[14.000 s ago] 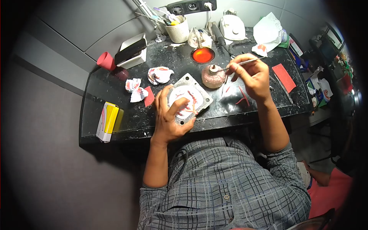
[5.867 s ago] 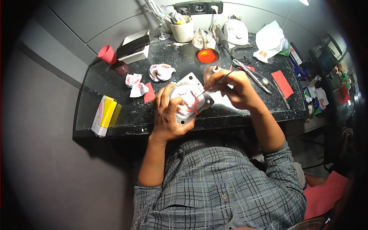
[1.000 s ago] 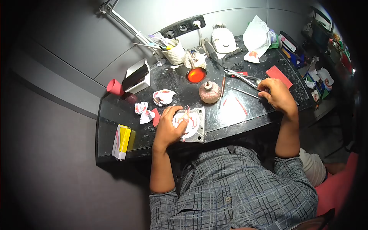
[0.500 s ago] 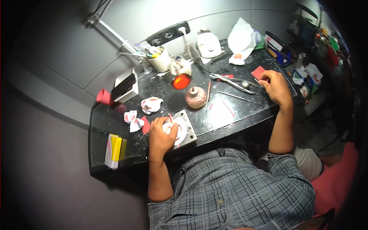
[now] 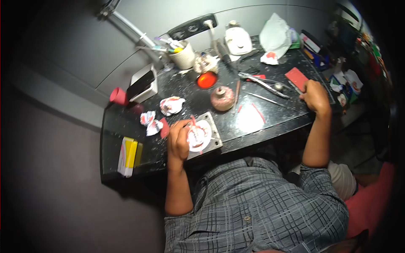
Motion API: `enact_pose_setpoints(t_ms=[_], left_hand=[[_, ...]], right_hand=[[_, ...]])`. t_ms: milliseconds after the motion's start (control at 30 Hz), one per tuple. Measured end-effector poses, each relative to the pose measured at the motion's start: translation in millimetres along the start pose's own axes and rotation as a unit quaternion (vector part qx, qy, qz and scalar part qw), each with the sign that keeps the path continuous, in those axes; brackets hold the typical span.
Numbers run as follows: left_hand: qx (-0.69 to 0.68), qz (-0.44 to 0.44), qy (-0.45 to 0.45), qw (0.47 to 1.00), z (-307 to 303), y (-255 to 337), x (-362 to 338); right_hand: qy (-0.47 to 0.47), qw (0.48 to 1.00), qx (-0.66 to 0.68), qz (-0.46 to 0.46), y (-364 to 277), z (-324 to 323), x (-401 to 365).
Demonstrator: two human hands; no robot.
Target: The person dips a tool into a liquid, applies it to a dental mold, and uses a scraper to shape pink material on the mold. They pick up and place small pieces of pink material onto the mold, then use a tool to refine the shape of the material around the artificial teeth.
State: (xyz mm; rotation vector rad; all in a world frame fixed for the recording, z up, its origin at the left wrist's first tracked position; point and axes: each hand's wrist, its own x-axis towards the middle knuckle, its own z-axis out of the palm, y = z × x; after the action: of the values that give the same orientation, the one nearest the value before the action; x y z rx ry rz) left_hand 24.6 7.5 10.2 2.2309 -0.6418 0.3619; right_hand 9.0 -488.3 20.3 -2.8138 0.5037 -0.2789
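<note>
My left hand (image 5: 179, 138) curls its fingers around the left side of a white round dental cast (image 5: 204, 130). The cast has reddish strips on it and rests on a grey metal plate (image 5: 215, 137). A red strip (image 5: 193, 120) sticks up by my fingertips. At the right, my right hand (image 5: 316, 97) is closed at the lower right end of a flat red wax sheet (image 5: 296, 78) lying on the table. What its fingers pinch is hidden. Thin red wax strips (image 5: 257, 112) lie on the bright patch between my hands.
A round pinkish bottle (image 5: 222, 98), an orange-red dish (image 5: 207, 79), pliers-like tools (image 5: 265, 85) and a thin metal instrument (image 5: 263, 98) stand or lie mid-table. Crumpled papers (image 5: 172, 105) and a yellow-white box (image 5: 128, 156) are left. A tool cup (image 5: 182, 57) stands behind.
My left hand has shifted off the top of the cast to its side. My right hand has moved right and down, uncovering more of the wax sheet. The whole view has shifted slightly.
</note>
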Motion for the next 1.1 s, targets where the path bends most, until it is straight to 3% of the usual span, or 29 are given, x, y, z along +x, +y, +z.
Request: enact_pose_setpoints(t_ms=[33,100,167,367,433,500,567,700,733,767,867,900,933,1033,1100], left_hand=[[0.023,0.058,0.024,0.998,2.1,-4.3,1.7],[0.062,0.086,0.031,0.994,0.3,-5.1,0.4],[0.049,0.068,0.03,0.996,1.3,-9.2,-0.4],[-0.031,-0.031,0.043,0.998,15.2,-32.3,-7.4],[-0.056,-0.056,0.041,0.996,16.7,-34.0,-7.6],[-0.048,-0.037,0.047,0.997,17.4,-36.2,-7.1],[-0.04,-0.019,0.052,0.998,18.2,-38.4,-7.9],[-0.058,-0.018,0.06,0.996,18.6,-37.5,-7.2],[-0.063,-0.024,0.061,0.996,17.7,-34.7,-5.9],[-0.063,-0.025,0.062,0.996,15.6,-32.2,-4.6],[-0.042,0.016,0.034,0.998,4.7,-8.9,0.9],[-0.064,-0.062,0.032,0.995,5.7,-1.5,0.6],[-0.086,-0.14,0.03,0.986,7.2,2.4,-0.1],[-0.056,-0.165,0.023,0.985,8.9,4.4,-0.7],[-0.029,-0.155,0.027,0.987,8.4,10.3,-0.2]], right_hand=[[0.039,0.999,-0.015,-0.017,-0.2,5.6,1.2],[0.027,0.999,-0.027,-0.019,-1.1,5.2,2.6],[-0.046,0.999,-0.018,0.009,-2.1,0.4,6.6],[0.004,0.998,0.062,-0.031,5.0,6.5,5.5],[-0.028,0.997,0.069,-0.02,3.8,1.3,6.6],[-0.059,0.995,0.076,-0.009,4.1,0.6,7.3],[-0.024,0.994,0.086,-0.056,7.9,5.6,5.9],[0.004,0.985,0.159,-0.061,-1.4,0.3,7.9],[-0.003,0.932,0.352,-0.09,-16.1,-6.8,3.5],[-0.01,0.84,0.531,-0.115,-32.5,-14.6,-2.3],[-0.05,0.726,0.638,-0.251,-73.8,-33.9,-27.7],[-0.075,0.661,0.692,-0.28,-79.3,-25.5,-28.5],[-0.11,0.607,0.732,-0.29,-89.8,-23.5,-34.7],[-0.206,0.473,0.806,-0.291,-117.9,-3.9,-44.1],[-0.211,0.431,0.833,-0.275,-144.3,6.6,-58.5]])
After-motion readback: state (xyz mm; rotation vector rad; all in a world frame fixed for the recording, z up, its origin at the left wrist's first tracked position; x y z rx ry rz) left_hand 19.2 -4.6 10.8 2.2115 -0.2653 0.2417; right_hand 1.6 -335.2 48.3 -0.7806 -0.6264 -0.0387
